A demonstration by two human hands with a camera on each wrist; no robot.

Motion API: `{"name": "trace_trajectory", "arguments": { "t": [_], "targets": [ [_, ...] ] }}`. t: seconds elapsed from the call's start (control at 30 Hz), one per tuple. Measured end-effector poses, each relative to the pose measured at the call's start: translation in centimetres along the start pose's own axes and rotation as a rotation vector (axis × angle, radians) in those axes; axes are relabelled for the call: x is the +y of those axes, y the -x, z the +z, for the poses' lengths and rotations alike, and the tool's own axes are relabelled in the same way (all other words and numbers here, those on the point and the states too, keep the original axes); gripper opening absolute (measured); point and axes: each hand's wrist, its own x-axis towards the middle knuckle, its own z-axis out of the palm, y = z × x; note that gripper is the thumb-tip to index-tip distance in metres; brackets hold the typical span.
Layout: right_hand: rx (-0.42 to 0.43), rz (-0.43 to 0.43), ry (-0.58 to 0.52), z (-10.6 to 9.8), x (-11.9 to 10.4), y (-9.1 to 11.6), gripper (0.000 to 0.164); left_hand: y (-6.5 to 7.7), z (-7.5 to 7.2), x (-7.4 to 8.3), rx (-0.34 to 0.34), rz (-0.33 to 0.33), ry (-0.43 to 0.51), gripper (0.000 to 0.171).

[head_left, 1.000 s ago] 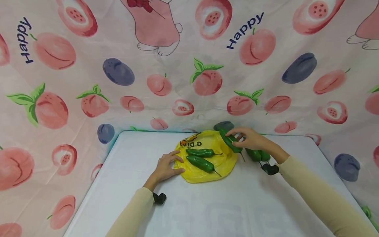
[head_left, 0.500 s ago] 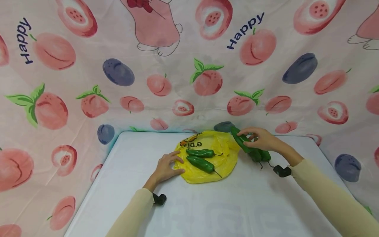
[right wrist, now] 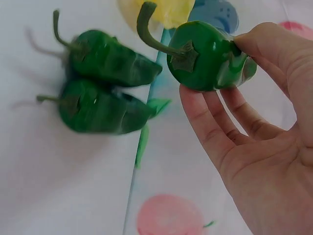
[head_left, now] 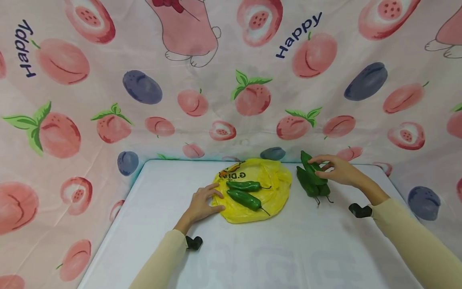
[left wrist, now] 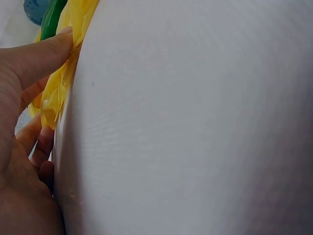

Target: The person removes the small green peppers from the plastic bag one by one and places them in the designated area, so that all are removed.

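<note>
My right hand (head_left: 339,170) holds a green pepper (right wrist: 198,58) between thumb and fingers, its curved stem free. It is above two more green peppers (right wrist: 107,61), which lie side by side on the white table in the right wrist view. My left hand (head_left: 200,204) holds the left edge of a yellow plastic bag (head_left: 231,216), thumb and fingers on either side of it in the left wrist view. On the flattened bag lie two green peppers, an upper one (head_left: 243,186) and a lower one (head_left: 245,199).
The white table (head_left: 234,257) ends at a peach-print cloth (head_left: 223,104) hanging behind it. Dark printed lettering shows on the bag. A black device (head_left: 194,243) is at the left wrist and another black device (head_left: 360,210) at the right.
My right hand has carried its green pepper rightward, from over the bag's right edge to above the two peppers on the table. The left hand and the bag have stayed in place.
</note>
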Motion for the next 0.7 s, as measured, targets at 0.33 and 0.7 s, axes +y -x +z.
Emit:
{"name": "trace_trajectory", "arguments": {
  "t": [0.33,0.7],
  "targets": [
    [0.068,0.016,0.027,-0.7,2.1,1.8,0.041,0.0,0.1,0.0,0.001,-0.006,0.009,0.026],
    [0.105,0.047,-0.006,-0.8,3.9,3.0,0.042,0.0,0.0,0.0,0.002,0.003,-0.012,0.028]
  ]
}}
